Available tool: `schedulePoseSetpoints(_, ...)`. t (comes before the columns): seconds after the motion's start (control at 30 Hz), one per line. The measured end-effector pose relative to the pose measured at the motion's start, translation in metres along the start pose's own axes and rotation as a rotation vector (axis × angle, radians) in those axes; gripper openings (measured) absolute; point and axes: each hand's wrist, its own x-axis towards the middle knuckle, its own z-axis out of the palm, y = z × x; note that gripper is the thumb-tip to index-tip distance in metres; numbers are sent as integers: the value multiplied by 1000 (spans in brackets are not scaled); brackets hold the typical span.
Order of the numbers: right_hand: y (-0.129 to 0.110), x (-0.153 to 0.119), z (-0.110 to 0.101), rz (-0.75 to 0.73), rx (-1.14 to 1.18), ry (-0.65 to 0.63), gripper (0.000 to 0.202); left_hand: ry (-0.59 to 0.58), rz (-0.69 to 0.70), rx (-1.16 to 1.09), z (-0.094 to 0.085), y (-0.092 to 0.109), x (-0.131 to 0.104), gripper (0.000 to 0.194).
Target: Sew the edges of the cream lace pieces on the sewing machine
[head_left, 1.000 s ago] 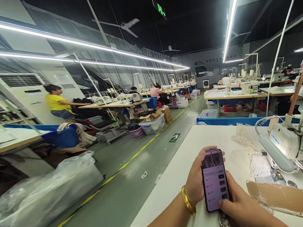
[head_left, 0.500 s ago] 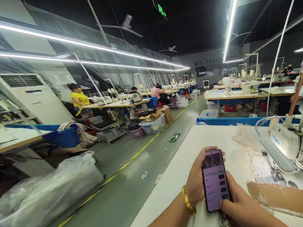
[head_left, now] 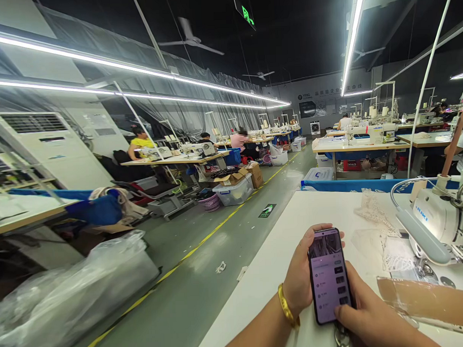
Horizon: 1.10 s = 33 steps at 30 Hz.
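A smartphone [head_left: 328, 279] with a lit screen is held upright over the white sewing table [head_left: 269, 273]. My left hand [head_left: 305, 264] wraps round its left side and top, with fingertips showing past the right edge. A gold bracelet [head_left: 286, 305] circles that wrist. My right hand [head_left: 363, 300] grips the lower right side, its thumb on the bottom of the screen. A metal key ring [head_left: 341, 336] hangs below the phone. To the right stands a JUKI sewing machine [head_left: 434, 217], with white lace fabric [head_left: 399, 253] at its needle area.
Brown cardboard [head_left: 429, 298] under clear film lies right of my hands. Beige lace [head_left: 373, 211] rests farther back. Left of the table, an aisle with a yellow line [head_left: 218, 228] passes a large plastic bag [head_left: 80, 295]. Co-workers sit at other machines, including a person in yellow [head_left: 141, 142].
The person in yellow at the left has shifted right and bent lower toward the machine. The ceiling fan blades have turned. My hands and the phone have stayed in place.
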Motion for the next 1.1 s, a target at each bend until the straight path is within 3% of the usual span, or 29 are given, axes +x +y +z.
schedulePoseSetpoints(1.1, 0, 1, -1, -6, -32, -11, 58, 7, -8, 1, 0, 0, 1, 49)
